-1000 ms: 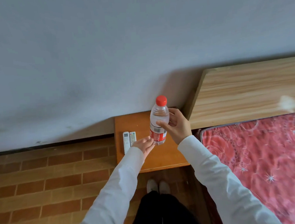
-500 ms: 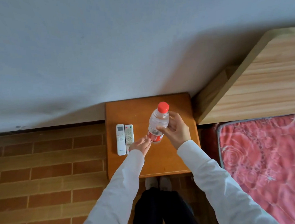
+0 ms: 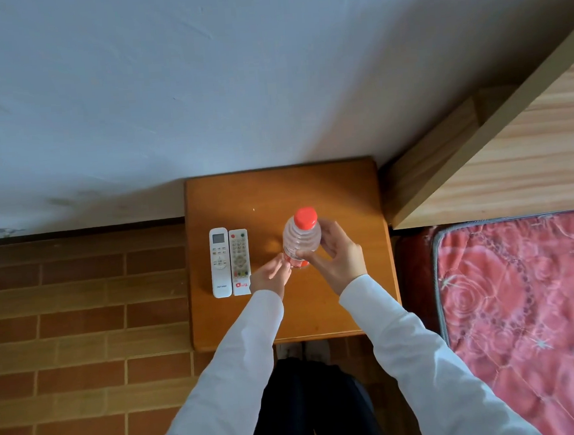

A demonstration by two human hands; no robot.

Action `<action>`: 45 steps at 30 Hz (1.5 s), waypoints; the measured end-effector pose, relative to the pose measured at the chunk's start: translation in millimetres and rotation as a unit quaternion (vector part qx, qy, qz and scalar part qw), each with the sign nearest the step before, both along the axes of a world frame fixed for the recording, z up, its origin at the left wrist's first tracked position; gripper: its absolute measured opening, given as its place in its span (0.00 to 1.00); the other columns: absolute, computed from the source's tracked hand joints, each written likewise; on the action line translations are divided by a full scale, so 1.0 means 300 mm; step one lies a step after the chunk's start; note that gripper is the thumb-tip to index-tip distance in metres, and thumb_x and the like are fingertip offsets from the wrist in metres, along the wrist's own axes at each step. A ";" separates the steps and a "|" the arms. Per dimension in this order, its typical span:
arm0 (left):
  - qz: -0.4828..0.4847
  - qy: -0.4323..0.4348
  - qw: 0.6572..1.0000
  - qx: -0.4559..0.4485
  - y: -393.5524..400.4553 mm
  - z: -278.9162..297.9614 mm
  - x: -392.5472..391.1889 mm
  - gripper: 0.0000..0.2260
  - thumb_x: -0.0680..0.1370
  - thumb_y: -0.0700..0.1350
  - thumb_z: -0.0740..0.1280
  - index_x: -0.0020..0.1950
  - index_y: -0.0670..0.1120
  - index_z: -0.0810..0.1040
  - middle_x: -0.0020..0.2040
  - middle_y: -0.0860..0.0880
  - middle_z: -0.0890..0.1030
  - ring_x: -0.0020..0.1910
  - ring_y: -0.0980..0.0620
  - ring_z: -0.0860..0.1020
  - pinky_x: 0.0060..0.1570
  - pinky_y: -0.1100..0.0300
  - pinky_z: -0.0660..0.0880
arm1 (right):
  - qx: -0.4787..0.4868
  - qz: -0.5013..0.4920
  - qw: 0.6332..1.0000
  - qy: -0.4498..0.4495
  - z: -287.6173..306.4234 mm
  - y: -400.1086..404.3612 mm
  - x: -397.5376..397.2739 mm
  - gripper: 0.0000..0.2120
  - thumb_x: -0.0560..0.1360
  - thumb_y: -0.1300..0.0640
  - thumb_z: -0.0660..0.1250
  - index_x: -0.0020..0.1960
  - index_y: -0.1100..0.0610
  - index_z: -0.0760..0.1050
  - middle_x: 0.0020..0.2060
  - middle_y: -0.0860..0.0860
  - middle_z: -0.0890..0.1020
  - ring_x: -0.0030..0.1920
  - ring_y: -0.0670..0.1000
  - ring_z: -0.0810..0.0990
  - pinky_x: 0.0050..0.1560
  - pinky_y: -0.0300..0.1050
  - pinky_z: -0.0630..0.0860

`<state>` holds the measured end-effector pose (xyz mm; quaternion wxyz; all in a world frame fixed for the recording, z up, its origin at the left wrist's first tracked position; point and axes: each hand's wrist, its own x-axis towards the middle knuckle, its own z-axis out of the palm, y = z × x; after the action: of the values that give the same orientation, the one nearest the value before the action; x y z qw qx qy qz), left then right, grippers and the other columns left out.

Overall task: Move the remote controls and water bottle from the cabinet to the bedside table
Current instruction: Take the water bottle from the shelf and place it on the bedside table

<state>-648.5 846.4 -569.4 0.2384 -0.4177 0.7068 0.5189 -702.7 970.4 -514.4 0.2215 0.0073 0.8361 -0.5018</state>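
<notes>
The water bottle [image 3: 301, 238] has come down over the bedside table [image 3: 342, 192], just right of the two remote controls [image 3: 230, 261], right hand [image 3: 338, 259] still wrapped round it, left hand [image 3: 271, 276] loosely curled, fingertips touching its base, so only release remains.

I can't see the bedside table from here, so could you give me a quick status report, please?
Right hand gripping water bottle, upright over bedside table; left hand at its base. Two remote controls already down, side by side. Nothing in the way.
</notes>
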 end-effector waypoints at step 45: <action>-0.301 0.176 0.848 -0.399 -0.183 1.112 0.411 0.20 0.79 0.51 0.60 0.70 0.48 0.67 0.70 0.48 0.70 0.71 0.48 0.65 0.70 0.52 0.62 | 0.337 0.194 0.917 0.089 0.970 0.201 0.282 0.30 0.78 0.47 0.61 0.75 0.55 0.56 0.74 0.53 0.63 0.76 0.55 0.56 0.74 0.50 0.55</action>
<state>-525.2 791.6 -235.8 0.0672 -0.1457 0.9740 0.1597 -618.2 1030.8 -223.3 0.2241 -0.1255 0.9568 -0.1362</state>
